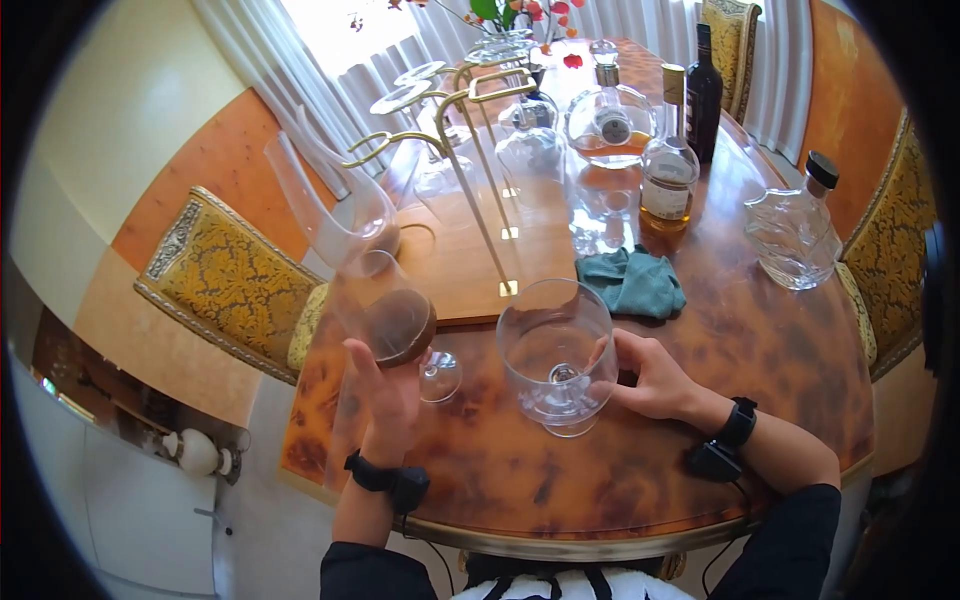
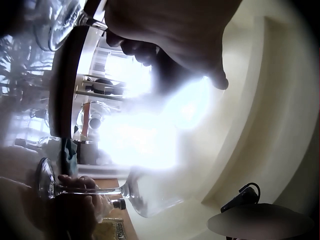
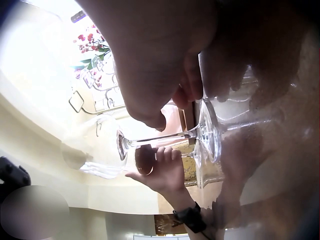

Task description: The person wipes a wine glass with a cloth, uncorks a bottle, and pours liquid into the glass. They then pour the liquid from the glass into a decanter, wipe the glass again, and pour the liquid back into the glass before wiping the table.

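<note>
My left hand holds a wine glass low, where bowl and stem meet, its thumb standing away. The lower bowl shows brown, and the foot is close over the tabletop. In the left wrist view the stem runs in under the curled fingers. A second, wide-bowled wine glass stands upright on the table before me. My right hand is at its right side, thumb and fingertips apart beside the stem. In the right wrist view its fingertips hang near the glass's foot, with the stem just past the thumb.
Behind the glasses stands a wooden board with a brass rack holding upturned glasses. A curved decanter is at its left. A green cloth, an amber bottle and a faceted decanter sit to the right.
</note>
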Demonstrator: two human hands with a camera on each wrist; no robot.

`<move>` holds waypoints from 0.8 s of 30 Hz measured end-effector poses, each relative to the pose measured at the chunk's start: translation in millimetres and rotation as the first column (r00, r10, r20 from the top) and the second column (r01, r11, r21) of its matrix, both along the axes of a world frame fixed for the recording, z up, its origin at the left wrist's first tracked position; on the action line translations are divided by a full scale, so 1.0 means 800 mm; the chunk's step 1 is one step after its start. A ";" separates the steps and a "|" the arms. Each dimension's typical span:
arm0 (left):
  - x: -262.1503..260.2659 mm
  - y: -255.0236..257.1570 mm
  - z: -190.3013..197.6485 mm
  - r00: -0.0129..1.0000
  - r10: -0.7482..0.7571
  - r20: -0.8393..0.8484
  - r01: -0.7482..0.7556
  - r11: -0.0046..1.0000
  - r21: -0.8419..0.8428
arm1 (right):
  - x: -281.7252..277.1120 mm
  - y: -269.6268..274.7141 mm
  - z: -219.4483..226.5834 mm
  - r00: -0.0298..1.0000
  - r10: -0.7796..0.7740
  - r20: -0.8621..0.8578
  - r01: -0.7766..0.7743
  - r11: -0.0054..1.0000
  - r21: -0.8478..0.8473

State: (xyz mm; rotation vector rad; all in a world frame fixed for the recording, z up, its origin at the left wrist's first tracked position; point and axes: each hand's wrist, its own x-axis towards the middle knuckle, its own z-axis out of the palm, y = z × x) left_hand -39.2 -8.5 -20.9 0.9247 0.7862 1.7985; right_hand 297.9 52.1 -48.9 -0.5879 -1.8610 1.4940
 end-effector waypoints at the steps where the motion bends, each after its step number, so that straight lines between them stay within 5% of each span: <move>1: -0.003 0.000 0.003 0.989 0.138 -0.045 -0.139 0.990 -0.023 | -0.001 0.000 -0.002 1.000 -0.008 -0.017 0.008 1.000 -0.013; 5: -0.023 -0.006 0.013 0.907 0.404 -0.120 -0.409 0.912 -0.019 | -0.002 0.001 -0.007 0.999 -0.017 -0.036 0.017 1.000 0.015; 8: -0.033 -0.013 0.016 0.873 0.446 -0.198 -0.443 0.894 0.060 | -0.002 -0.001 -0.001 1.000 -0.022 -0.010 0.022 0.999 0.024; 12: -0.042 -0.020 0.024 0.839 0.410 -0.357 -0.400 0.911 0.106 | -0.002 -0.001 0.002 1.000 -0.017 -0.024 0.018 0.999 0.044; 14: -0.038 -0.028 0.039 0.818 0.271 -0.507 -0.226 0.962 0.151 | -0.001 -0.002 0.004 1.000 -0.013 -0.014 0.013 1.000 0.002; 20: 0.030 -0.054 0.108 0.714 0.163 -0.681 -0.150 0.986 0.078 | -0.003 0.002 -0.007 1.000 -0.018 -0.023 0.019 0.999 0.042; 24: 0.013 -0.043 0.115 0.641 0.112 -0.759 -0.095 0.993 0.067 | -0.002 0.000 -0.007 0.999 -0.023 -0.026 0.024 0.999 0.042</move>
